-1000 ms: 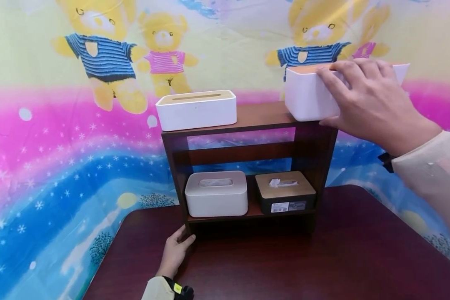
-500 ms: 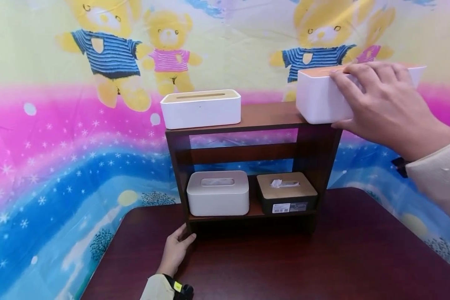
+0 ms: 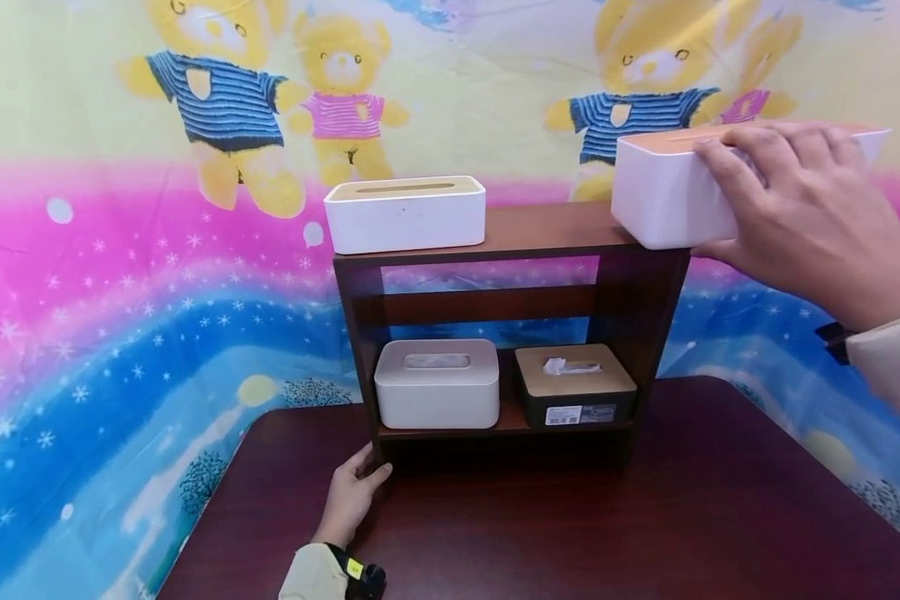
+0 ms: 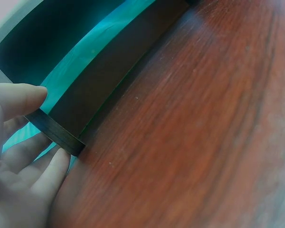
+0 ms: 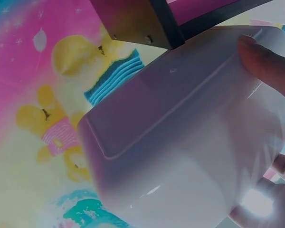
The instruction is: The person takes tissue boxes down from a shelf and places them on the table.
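At the upper right of the head view my right hand grips a white tissue box with a wooden lid, fingers over the top and thumb low on its near side. The box overhangs the right end of a dark brown two-tier shelf. From the right wrist view, its white underside shows at the shelf's corner, with my thumb against it. My left hand holds the foot of the shelf's left side panel; the left wrist view shows thumb and fingers on either side of that panel.
Another white tissue box sits on the top board's left end. On the lower board stand a cream tissue box and a dark one with a wooden lid and tissue poking out. The shelf stands on a dark red table before a bear-printed cloth.
My right hand and its tissue box have moved right along the shelf top, further past its end. The left hand keeps its hold on the shelf. The head view has shifted slightly.
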The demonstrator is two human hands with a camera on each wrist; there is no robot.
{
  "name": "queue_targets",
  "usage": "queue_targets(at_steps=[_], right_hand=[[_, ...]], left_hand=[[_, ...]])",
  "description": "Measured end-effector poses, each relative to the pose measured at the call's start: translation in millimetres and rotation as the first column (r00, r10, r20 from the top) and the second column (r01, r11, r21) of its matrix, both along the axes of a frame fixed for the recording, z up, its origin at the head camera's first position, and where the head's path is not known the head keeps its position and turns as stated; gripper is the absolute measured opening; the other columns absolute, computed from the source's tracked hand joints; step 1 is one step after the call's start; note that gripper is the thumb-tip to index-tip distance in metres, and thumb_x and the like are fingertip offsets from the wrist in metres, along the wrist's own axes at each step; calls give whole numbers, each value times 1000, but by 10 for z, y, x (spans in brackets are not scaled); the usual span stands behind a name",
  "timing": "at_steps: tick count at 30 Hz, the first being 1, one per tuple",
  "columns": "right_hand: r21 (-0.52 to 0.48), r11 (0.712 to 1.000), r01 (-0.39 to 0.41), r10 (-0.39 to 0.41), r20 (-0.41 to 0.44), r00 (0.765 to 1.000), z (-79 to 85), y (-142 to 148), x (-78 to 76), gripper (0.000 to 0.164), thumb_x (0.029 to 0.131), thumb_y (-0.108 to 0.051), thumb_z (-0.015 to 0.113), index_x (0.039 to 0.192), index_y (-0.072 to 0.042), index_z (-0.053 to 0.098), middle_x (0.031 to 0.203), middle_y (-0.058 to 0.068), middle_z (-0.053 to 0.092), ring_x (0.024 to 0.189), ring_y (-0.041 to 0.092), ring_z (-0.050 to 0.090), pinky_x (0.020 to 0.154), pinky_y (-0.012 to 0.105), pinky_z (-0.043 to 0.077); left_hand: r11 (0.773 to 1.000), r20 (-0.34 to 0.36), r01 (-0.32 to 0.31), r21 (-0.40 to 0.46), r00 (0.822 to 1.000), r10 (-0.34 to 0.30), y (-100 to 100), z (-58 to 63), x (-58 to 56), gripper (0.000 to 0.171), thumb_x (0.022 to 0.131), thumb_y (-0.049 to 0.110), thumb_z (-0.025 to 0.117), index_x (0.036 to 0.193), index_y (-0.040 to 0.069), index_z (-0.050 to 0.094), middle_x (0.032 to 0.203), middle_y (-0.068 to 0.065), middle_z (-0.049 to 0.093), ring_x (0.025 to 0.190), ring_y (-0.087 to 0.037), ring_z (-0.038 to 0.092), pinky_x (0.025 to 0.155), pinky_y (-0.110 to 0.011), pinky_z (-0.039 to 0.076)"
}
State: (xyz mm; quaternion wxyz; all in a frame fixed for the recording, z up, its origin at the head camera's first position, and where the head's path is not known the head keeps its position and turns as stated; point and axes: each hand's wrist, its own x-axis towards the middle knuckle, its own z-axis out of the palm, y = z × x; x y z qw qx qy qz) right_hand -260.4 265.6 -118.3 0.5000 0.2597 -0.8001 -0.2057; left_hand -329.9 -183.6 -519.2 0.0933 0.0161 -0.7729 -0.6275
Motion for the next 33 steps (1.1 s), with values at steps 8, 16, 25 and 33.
queue_targets(at_steps=[8, 16, 25, 33], right_hand=[[-6, 1000, 18, -18, -8, 1000, 2, 103, 23, 120, 33, -19, 91, 135, -3, 31, 124, 29, 39, 111, 47, 36, 98, 56, 22], [-47, 995, 91, -90, 25, 996, -19, 181, 35, 119, 35, -19, 89, 136, -4, 29, 130, 27, 34, 117, 46, 31, 100, 54, 17], [-36, 996, 79, -81, -58, 995, -5, 236, 58, 118, 31, -22, 90, 132, 0, 32, 124, 30, 37, 111, 47, 37, 93, 58, 28], [-59, 989, 134, -136, -20, 991, -16, 288, 59, 120, 34, -20, 89, 136, -4, 28, 131, 28, 33, 116, 49, 33, 98, 55, 19]], left_hand=[[1000, 11, -10, -3, 1000, 10, 2, 1, 15, 58, 80, 21, 66, 133, 12, 43, 131, -10, 44, 119, -25, 40, 86, -39, 44], [1000, 15, -9, -10, 1000, 9, 9, 7, 25, 59, 80, 21, 66, 134, 12, 41, 132, -11, 42, 119, -27, 39, 86, -40, 43], [1000, 7, 1, 8, 1000, -2, 8, -2, 7, 59, 80, 22, 67, 133, 12, 43, 131, -11, 44, 118, -26, 41, 85, -38, 44], [1000, 7, -2, 3, 1000, 2, 14, 0, 17, 58, 80, 21, 66, 132, 13, 43, 130, -10, 45, 117, -26, 42, 84, -37, 45]])
